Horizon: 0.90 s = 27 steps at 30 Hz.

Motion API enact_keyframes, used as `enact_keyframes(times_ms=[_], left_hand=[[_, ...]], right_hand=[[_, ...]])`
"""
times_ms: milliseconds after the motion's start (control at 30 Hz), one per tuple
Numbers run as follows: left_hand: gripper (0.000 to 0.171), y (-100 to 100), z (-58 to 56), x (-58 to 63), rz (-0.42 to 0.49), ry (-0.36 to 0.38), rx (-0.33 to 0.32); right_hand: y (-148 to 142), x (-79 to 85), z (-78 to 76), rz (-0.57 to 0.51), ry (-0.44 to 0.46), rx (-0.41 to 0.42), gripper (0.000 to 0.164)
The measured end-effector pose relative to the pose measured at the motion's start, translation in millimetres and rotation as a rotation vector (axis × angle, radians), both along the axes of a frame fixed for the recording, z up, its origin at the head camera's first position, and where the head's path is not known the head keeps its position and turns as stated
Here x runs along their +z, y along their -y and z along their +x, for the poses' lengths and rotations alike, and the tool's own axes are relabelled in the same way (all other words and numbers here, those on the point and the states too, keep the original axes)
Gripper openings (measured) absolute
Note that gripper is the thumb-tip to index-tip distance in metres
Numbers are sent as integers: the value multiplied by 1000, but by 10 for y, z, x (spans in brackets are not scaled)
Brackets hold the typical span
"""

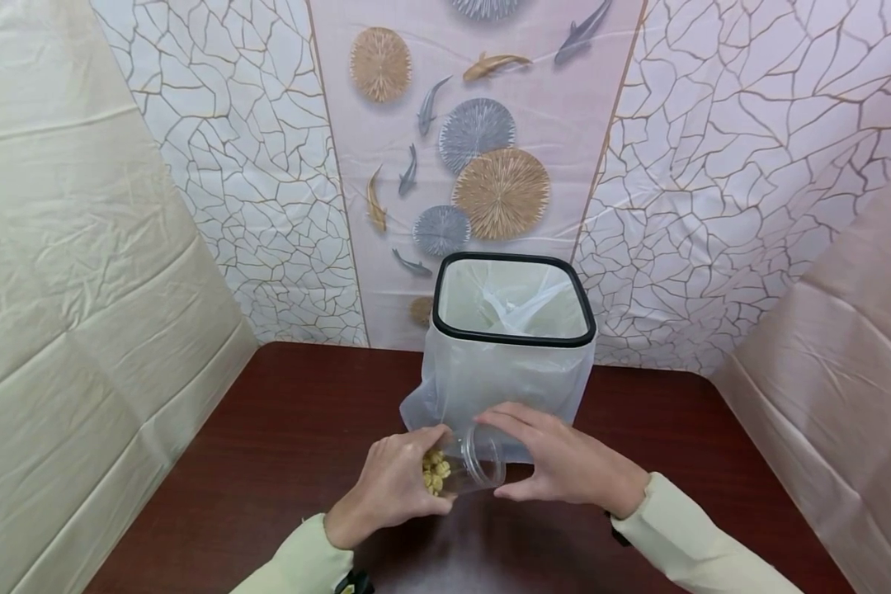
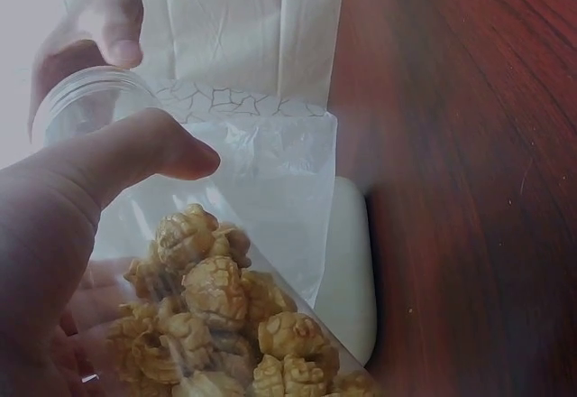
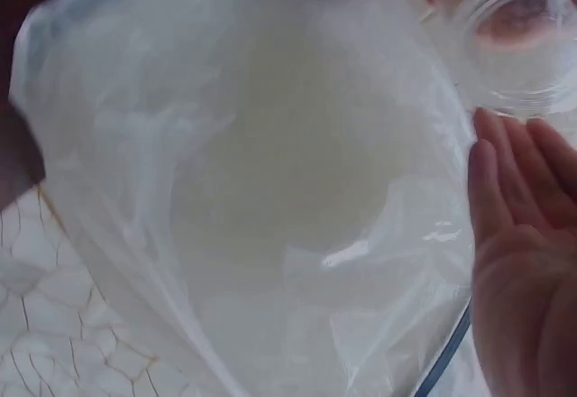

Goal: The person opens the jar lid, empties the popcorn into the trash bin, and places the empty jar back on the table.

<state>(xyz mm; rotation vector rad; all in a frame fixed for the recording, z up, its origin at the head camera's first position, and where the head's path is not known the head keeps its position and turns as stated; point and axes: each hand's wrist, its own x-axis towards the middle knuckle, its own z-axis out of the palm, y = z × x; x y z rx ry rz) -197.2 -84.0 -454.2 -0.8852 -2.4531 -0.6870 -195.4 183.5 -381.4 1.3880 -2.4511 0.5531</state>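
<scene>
My left hand (image 1: 395,478) grips a clear plastic jar (image 1: 462,473) lying on its side, its mouth toward the right. Caramel popcorn (image 2: 215,293) fills the end near the left palm, and the mouth end holds none. Around the jar's mouth, my right hand (image 1: 560,460) is spread, with the thumb below and the fingers above. In the right wrist view its fingers (image 3: 509,167) look fairly straight, with the tips close to the rim. Whether they touch the rim I cannot tell. No lid shows on the jar.
Just beyond the hands stands a white bin (image 1: 490,375) with a black rim (image 1: 516,339), lined with a translucent bag. The dark red-brown table (image 1: 297,429) extends to both sides. Patterned cloth (image 1: 252,206) hangs behind, and plain beige cloth (image 1: 67,346) closes off the sides.
</scene>
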Motion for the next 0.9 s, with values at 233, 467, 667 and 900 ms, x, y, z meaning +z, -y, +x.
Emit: enact_keyframes(times_ms=[233,467,667,900], left_hand=[[66,-10,1,13,-10,-4,10],[64,-29,-4,1,-15,1,15],[63,-40,3,7,-6,-9,6],[66,-43,7,7,-12,-20,11]], right_hand=[[13,6,45,-80,103,-146,74],[75,-41,62,-96,291,-308,57],[90,-92,72,-110,319,-292,56],[46,-58,62,-99,227,-178,59]])
